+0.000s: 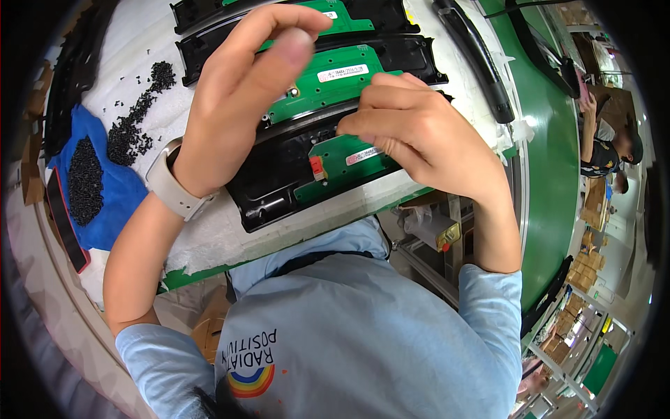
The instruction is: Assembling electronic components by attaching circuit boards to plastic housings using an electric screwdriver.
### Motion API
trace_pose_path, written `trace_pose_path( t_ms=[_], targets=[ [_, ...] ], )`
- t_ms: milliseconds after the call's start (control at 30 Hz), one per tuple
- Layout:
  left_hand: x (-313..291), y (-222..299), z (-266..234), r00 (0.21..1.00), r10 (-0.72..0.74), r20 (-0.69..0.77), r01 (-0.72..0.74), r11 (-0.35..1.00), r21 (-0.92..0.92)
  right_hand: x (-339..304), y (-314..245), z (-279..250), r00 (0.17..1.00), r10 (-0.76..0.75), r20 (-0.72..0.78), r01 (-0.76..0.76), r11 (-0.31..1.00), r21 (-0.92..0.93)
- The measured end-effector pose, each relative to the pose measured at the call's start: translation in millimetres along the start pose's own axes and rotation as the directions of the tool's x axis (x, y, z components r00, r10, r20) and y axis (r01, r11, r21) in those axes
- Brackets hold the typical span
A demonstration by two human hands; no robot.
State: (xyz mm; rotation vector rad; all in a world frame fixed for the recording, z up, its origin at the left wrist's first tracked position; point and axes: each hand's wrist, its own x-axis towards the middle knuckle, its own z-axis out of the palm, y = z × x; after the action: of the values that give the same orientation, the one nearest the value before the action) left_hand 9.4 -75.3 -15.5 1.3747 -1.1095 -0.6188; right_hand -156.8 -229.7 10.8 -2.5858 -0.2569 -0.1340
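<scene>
My left hand (234,98) is lifted over the left part of the black plastic housings, its fingers curved and apart with nothing visible between them. The thumb is smeared by motion. Curled into a pinch, my right hand (426,133) hovers at the nearest housing (269,199); what its fingertips hold, if anything, is hidden. That housing carries a green circuit board (335,178) with a red connector (317,167) and a white label. Directly behind it, a second green circuit board (328,87) sits in another black housing (422,59). More such housings lie at the far edge.
Small black screws are heaped on a blue cloth (125,202), and a loose screw pile (132,122) trails over the white padded table cover (164,112). A long black part (474,59) lies at the right. Beyond the green floor (551,188), another person (607,150) is visible.
</scene>
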Motion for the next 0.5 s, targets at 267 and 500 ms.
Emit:
trace_pose_path(
  t_ms=[267,500],
  targets=[
    [-2,11,-4,0.899,0.128,0.42,-0.34,0.807,0.482,-6,-3,3,0.978,0.044,-0.205,-0.062,0.995,-0.081],
    [-12,14,5,0.887,0.046,0.459,-0.326,0.768,0.552,-38,-1,0,0.934,0.204,-0.294,-0.189,0.979,0.08]
  ],
)
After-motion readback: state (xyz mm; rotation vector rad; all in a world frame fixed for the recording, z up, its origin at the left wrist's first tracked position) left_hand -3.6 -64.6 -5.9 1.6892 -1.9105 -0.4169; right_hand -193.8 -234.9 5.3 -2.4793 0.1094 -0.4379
